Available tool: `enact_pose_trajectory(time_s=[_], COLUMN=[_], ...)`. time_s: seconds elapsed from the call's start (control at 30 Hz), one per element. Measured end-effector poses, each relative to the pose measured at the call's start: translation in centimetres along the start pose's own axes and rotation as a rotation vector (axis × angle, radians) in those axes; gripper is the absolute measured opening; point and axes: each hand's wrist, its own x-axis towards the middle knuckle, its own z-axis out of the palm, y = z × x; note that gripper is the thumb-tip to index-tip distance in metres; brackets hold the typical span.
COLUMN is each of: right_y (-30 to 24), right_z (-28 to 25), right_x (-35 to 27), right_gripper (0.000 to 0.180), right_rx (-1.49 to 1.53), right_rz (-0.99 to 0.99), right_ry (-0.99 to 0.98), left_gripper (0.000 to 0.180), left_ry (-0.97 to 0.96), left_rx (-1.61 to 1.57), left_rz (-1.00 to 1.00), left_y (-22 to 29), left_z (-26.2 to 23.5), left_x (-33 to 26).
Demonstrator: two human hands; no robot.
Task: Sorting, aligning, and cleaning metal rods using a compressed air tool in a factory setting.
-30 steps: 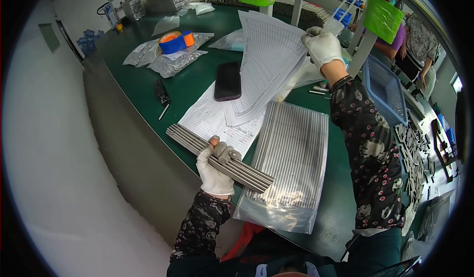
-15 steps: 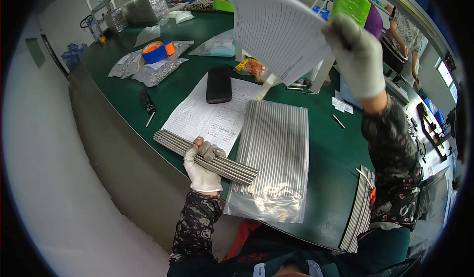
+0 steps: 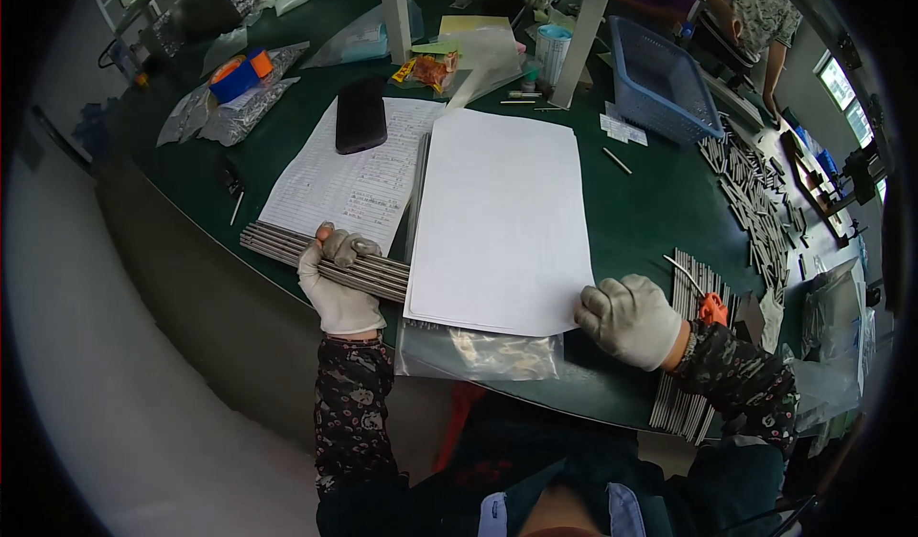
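My left hand [image 3: 341,284], in a white glove with grey fingertips, is closed around a bundle of thin metal rods [image 3: 277,242] at the near edge of the table. A stack of white paper sheets [image 3: 499,217], blank side up, covers most of the clear plastic bag [image 3: 478,353] of rods. My gloved right hand [image 3: 631,322] is closed at the sheets' lower right corner, pinching it. Beside the bundle lies a printed form [image 3: 382,188] with handwriting, and a black phone [image 3: 360,116] rests on it.
More rods [image 3: 681,398] lie on the right, with orange-handled scissors [image 3: 712,307] on them. Farther back stand a blue basket [image 3: 660,83] and white posts [image 3: 583,40]. Tape rolls [image 3: 234,80] rest on silver wrap at the left. A co-worker [image 3: 755,11] is at the far right.
My right hand has come down from high on the right, laying the paper over the bagged rods. My left hand still holds its bundle. The view has shifted, bringing the blue basket into sight.
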Motion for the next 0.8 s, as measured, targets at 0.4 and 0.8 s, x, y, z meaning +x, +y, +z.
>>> enact_pose_trajectory(time_s=[0.4, 0.8], right_y=[3.3, 4.0], right_z=[-1.4, -4.0], right_x=[0.4, 1.0], right_gripper=[0.032, 0.025], right_rx=[1.437, 1.419], right_rz=[0.776, 1.145], right_ry=[0.255, 0.659], left_gripper=[0.017, 0.017], left_ry=[0.015, 0.03], left_rx=[0.003, 0.01], left_rz=[0.01, 0.025], left_y=[0.2, 0.2], left_z=[-0.6, 0.1], left_x=[0.1, -0.3])
